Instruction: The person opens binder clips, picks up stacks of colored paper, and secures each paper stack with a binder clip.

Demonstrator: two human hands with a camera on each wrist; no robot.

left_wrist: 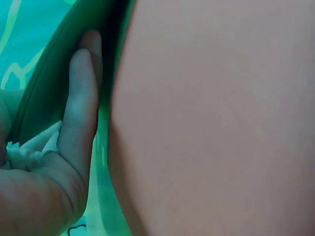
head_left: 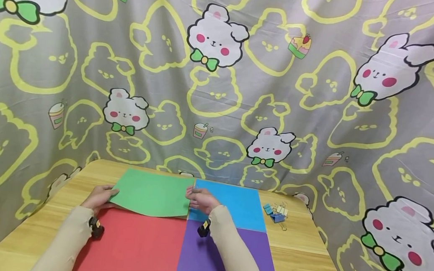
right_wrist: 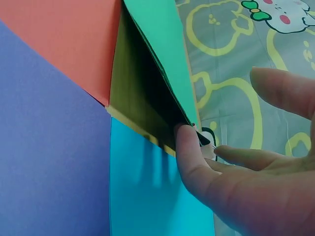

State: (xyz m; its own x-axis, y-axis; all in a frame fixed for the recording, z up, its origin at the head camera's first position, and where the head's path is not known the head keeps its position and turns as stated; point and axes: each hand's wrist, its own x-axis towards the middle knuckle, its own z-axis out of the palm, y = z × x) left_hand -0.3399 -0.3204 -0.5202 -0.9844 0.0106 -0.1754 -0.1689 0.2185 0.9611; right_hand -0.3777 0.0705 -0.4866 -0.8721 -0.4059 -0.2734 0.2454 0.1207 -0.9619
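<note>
Bunny-print cloth (head_left: pixel 269 93) hangs along the far side of the wood surface (head_left: pixel 295 258), where the green sheet (head_left: pixel 152 192) sits at far left, its near edge bowed up above the red sheet (head_left: pixel 130 243). From here I see the left hand (head_left: pixel 101 195) gripping its left end and the right hand (head_left: pixel 204 199) pinching its right edge, beside the blue sheet (head_left: pixel 231 201). I'd keep both ends level and the hold light, since squeezing could crease it; easing the bow out first should help it lie flat.
</note>
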